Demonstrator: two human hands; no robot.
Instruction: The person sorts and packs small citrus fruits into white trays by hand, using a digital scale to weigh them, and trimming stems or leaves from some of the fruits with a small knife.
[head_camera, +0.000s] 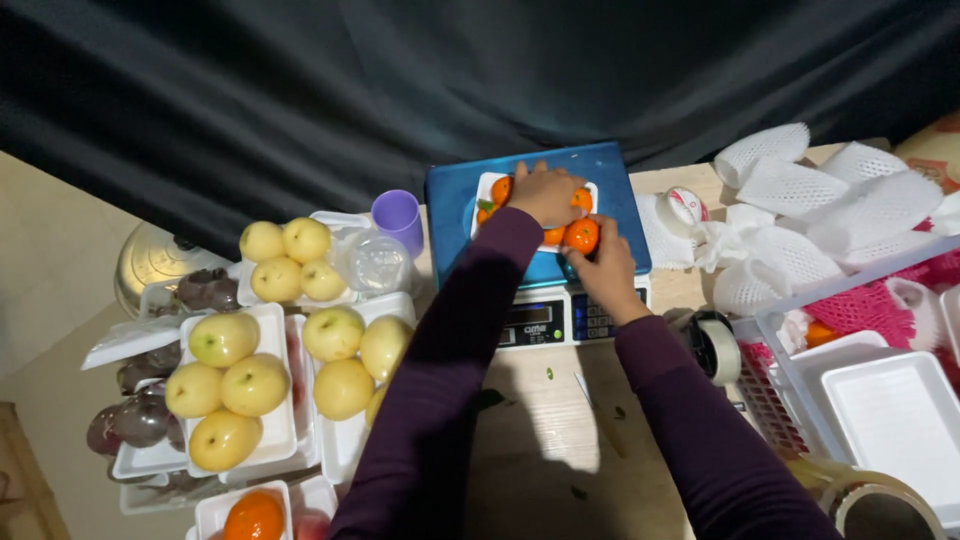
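White foam trays at the left hold yellow pears, with dark purple fruit beyond them. On the blue scale a small white tray carries oranges. The left hand lies flat over them, fingers together, while the right hand pinches one orange at the tray's near edge. A purple cup stands just left of the scale; white foam nets and a tape roll lie right.

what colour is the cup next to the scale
Light purple cup, seen in the head view, left of the blue-topped scale.
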